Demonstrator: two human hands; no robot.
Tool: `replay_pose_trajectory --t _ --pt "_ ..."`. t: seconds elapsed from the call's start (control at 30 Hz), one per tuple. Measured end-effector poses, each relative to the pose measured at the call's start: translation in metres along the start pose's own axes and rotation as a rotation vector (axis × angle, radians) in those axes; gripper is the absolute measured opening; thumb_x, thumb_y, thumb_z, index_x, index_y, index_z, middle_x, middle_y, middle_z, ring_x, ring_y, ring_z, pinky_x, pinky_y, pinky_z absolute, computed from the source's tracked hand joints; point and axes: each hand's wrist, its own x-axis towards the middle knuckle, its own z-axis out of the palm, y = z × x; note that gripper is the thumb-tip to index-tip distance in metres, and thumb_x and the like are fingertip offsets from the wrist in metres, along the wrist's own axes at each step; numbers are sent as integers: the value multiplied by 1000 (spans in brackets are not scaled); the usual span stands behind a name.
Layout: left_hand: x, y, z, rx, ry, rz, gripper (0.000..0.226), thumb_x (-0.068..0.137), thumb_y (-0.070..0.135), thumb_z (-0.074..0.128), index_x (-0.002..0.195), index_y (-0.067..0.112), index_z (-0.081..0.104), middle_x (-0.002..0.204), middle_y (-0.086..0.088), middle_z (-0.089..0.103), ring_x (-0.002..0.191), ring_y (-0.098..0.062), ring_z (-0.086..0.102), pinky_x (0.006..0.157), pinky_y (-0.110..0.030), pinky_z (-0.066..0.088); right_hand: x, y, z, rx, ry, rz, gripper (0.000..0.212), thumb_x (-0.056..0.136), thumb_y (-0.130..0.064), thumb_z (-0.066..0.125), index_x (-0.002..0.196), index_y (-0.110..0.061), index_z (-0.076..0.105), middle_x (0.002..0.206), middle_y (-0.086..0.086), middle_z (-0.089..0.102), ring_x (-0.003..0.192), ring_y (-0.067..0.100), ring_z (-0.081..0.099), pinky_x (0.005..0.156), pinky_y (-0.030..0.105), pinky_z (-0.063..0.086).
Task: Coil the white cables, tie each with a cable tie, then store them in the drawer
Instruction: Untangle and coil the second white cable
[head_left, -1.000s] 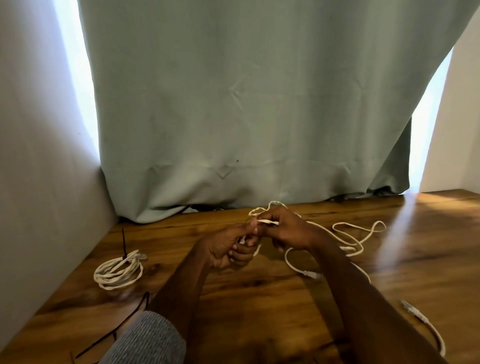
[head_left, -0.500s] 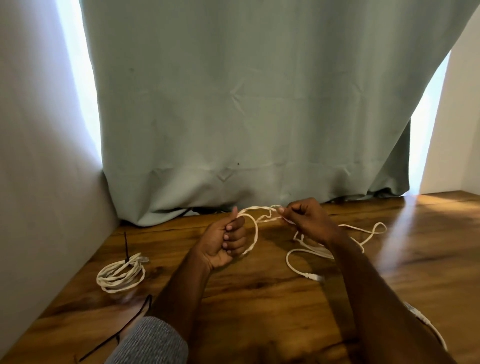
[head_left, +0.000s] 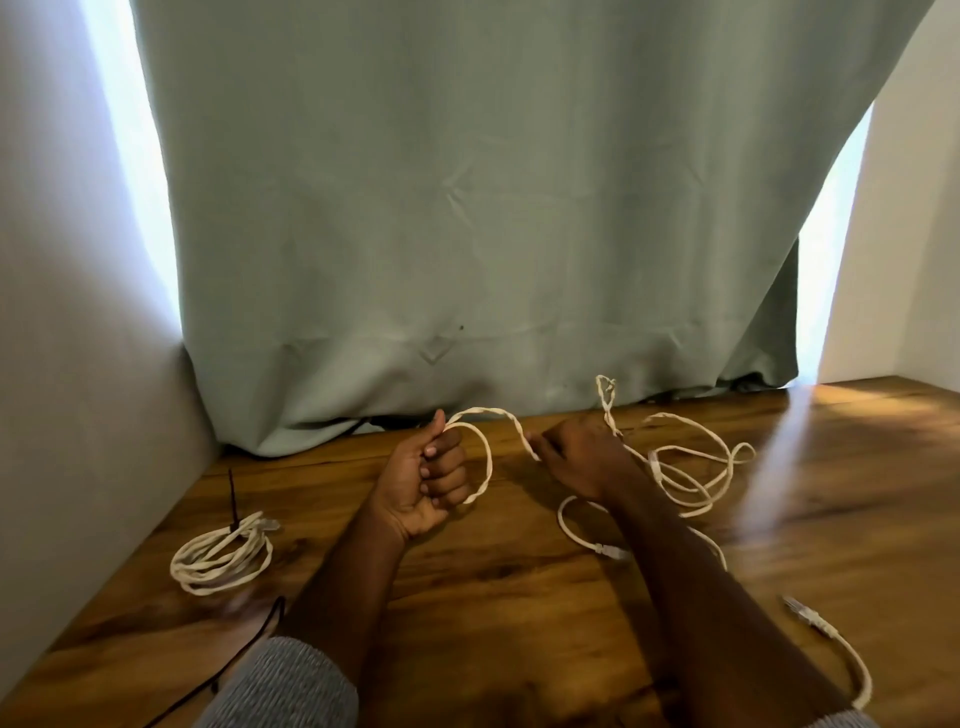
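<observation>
1. White braided cable (head_left: 485, 457), loose and uncoiled for most of its length, runs between both hands above the brown wooden tabletop (head_left: 519, 582).
2. The left hand (head_left: 423, 483) is clenched round one loop of this cable, thumb up, with the loop curving out to the right of the fist.
3. From the top of that fist the cable arcs over to the right hand (head_left: 576, 457), whose fingertips pinch it near the middle of the table's back edge.
4. Beyond the right hand the cable rises in a small twisted peak, then sprawls in slack loops on the wood to the right; a plug end lies under the right forearm.
5. A second cable end with a connector (head_left: 802, 616) lies near the right front corner.
6. A finished white cable coil (head_left: 221, 558), bound with a black cable tie (head_left: 234, 501) that sticks upward, rests on the left side of the table.
7. A spare black cable tie (head_left: 249, 644) lies just beside the grey knitted sleeve (head_left: 280, 686).
8. A pale green curtain (head_left: 493, 208) hangs behind the table.
</observation>
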Motion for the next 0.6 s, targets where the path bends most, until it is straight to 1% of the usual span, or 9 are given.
replay_pose_trajectory --t 0.07,0.1,0.17,0.2,0.3,0.37,0.43,0.5,0.6 --pt "0 0 0 7 -1 -32 51 101 41 35 56 19 42 44 5 18 32 -9 13 37 -17 14 5 -3 6 -22 47 -35 24 101 -32 54 117 -20 68 106 2 71 94 19 65 81 32 51" --pt "1 -1 1 15 -1 -51 52 102 41 34 56 19 42 44 5 18 32 -9 14 38 -17 15 4 -5 7 10 118 -67 29 97 -20 58 126 -19 63 116 4 69 101 21 65 85 33 53" --pt "2 -4 2 51 30 -83 52 102 41 34 56 18 41 42 5 20 32 -9 13 38 -17 15 2 -11 8 143 293 -162 43 90 -3 58 131 -14 60 124 8 67 106 23 65 87 26 50" --pt "3 -5 2 73 50 -94 52 102 40 34 56 18 40 41 5 22 33 -9 12 38 -16 15 1 -16 5 212 373 -207 43 90 -1 56 131 -12 60 124 8 67 105 21 66 86 22 48" --pt "4 -5 2 105 85 -110 51 102 40 36 55 17 38 38 4 29 33 -9 11 38 -15 15 -2 -33 -6 239 461 -267 38 91 -13 49 127 -14 64 119 6 71 94 17 68 79 25 54" --pt "2 -3 -1 133 101 -127 51 101 39 37 55 17 38 38 4 29 33 -9 11 38 -16 13 -4 -38 -15 110 512 -269 40 88 -22 48 122 -16 68 116 4 73 85 16 69 73 27 53" --pt "1 -4 -5 191 132 -158 50 99 39 39 54 18 38 38 4 28 32 -8 13 39 -16 11 -4 -40 -24 -20 581 -240 40 86 -28 48 118 -18 70 115 2 74 82 17 69 73 28 52" --pt "1 -6 -6 232 151 -191 50 99 41 41 54 18 37 38 4 26 29 -7 19 40 -16 9 -2 -45 -25 -97 551 -262 39 86 -33 50 116 -19 71 115 1 73 89 19 69 79 33 54" --pt "4 -7 -5 223 95 -214 53 99 46 40 53 18 40 37 6 26 27 -5 22 40 -15 10 -1 -55 -7 66 229 -334 31 95 -36 50 111 -18 71 104 4 74 89 20 68 80 38 57"
